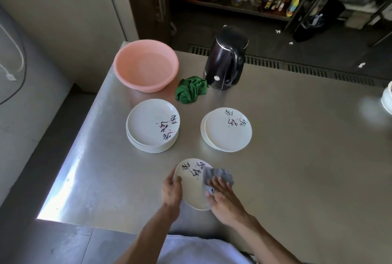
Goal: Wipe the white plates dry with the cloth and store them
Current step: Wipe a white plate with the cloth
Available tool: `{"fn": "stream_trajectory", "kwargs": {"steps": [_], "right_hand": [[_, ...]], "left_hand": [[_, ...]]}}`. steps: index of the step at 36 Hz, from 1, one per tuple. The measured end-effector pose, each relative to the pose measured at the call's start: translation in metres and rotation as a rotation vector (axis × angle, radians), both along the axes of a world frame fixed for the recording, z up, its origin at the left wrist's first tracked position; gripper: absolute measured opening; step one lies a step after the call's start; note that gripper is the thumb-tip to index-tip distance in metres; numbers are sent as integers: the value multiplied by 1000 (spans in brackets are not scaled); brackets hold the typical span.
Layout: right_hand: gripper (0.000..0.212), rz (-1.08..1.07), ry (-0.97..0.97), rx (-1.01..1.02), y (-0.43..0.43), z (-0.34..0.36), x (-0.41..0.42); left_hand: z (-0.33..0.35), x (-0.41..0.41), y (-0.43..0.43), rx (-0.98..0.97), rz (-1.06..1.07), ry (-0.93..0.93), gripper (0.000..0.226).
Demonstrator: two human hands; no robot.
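Over the bench (297, 168) front, left hand (171, 191) grips the white plate (191, 187) by its rim, right hand (222, 198) presses cloth (218, 173) flat-fingered; plate likely light, stiff, wet-slick, breakable.

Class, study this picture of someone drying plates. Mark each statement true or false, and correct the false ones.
1. The right hand presses a grey cloth onto a plate. True.
2. The left hand lies flat on the table. False: it grips the plate's edge.
3. The green cloth lies inside the pink basin. False: it lies on the table, between the basin and the kettle.
4. More plates stand in a left stack and a right stack. True.
5. The kettle is white. False: it is black.
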State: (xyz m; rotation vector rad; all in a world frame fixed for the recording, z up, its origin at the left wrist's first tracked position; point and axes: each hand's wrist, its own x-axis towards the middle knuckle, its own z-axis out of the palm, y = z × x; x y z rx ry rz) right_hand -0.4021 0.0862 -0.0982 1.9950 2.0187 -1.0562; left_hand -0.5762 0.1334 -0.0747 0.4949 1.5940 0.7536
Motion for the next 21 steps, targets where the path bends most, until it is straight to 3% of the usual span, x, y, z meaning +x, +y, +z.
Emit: {"fn": "stream_trajectory", "kwargs": {"steps": [5,9,11,14,18,21], "right_hand": [[62,177,167,233,-15,24,-29],[57,270,-3,509,-6,35,-35],[56,216,16,620,3,38,-31],[32,-62,248,600,17,49,-24],[7,-470,571,307,33,72,-15],[14,-697,764,272,39,81,-3]], "left_hand": [[10,10,10,-15,37,-83,47],[16,14,14,-60,39,-258,35],[19,11,15,-66,16,-373,29],[15,4,15,-58,42,-409,40],[1,2,7,-103,52,-203,44],[0,2,0,-135,-13,-177,29]]}}
